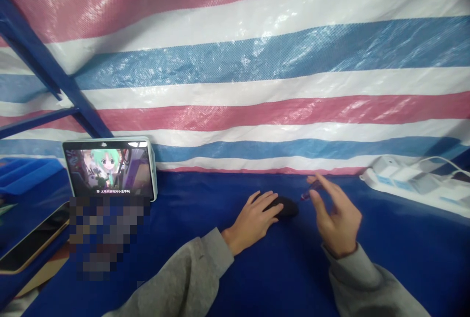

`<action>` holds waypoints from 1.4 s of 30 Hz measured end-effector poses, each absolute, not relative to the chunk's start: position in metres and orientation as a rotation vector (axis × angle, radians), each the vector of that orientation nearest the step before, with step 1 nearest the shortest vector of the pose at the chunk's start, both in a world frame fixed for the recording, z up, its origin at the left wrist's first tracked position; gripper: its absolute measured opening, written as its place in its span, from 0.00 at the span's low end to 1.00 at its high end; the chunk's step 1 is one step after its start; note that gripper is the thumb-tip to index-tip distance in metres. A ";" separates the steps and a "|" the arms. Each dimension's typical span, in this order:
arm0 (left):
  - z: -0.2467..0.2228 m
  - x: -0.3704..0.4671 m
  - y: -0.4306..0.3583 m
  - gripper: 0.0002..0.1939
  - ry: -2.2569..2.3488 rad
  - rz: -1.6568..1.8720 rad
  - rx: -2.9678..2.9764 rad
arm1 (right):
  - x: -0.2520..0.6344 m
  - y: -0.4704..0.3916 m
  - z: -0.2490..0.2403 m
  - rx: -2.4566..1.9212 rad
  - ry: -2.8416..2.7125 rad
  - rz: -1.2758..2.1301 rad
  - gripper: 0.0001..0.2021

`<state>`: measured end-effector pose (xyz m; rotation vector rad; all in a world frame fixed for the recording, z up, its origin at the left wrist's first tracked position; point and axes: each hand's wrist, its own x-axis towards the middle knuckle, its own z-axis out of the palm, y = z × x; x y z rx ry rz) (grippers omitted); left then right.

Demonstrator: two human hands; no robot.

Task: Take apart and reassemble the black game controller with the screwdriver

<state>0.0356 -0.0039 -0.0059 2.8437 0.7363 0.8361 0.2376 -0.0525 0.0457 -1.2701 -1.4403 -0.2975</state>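
Note:
Near the middle of the blue surface lies a black, rounded object that looks like a computer mouse. My left hand rests on its left part, palm down with fingers spread. To the right, my right hand is raised a little, thumb and fingers curved toward each other. Between their tips is a small, thin purplish object, too blurred to identify, close to the right end of the black object. Grey sleeves cover both forearms.
A tablet showing a cartoon stands at the left, with a blurred patch below it. A phone lies further left, near a blue tray. White power strip with plugs at right. Striped sheet hangs behind.

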 end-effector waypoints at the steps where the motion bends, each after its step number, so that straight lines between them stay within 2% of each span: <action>1: -0.006 0.036 -0.004 0.18 0.733 0.839 2.843 | 0.238 -0.052 0.046 -1.273 -1.454 -0.290 0.18; 13: -0.007 0.035 -0.004 0.18 0.734 0.849 2.831 | 0.240 -0.050 0.043 -1.297 -1.440 -0.339 0.17; 18: -0.005 0.035 -0.004 0.17 0.719 0.870 2.828 | 0.240 -0.050 0.042 -1.303 -1.474 -0.255 0.20; 22: -0.006 0.035 -0.004 0.17 0.728 0.864 2.831 | 0.240 -0.049 0.040 -1.336 -1.381 -0.363 0.19; 32: -0.004 0.036 -0.005 0.17 0.727 0.855 2.840 | 0.238 -0.051 0.044 -1.281 -1.422 -0.382 0.16; 36: -0.004 0.036 -0.004 0.17 0.725 0.858 2.838 | 0.239 -0.049 0.042 -1.313 -1.478 -0.309 0.19; 42: -0.004 0.036 -0.004 0.17 0.728 0.851 2.845 | 0.240 -0.048 0.039 -1.380 -1.377 -0.418 0.21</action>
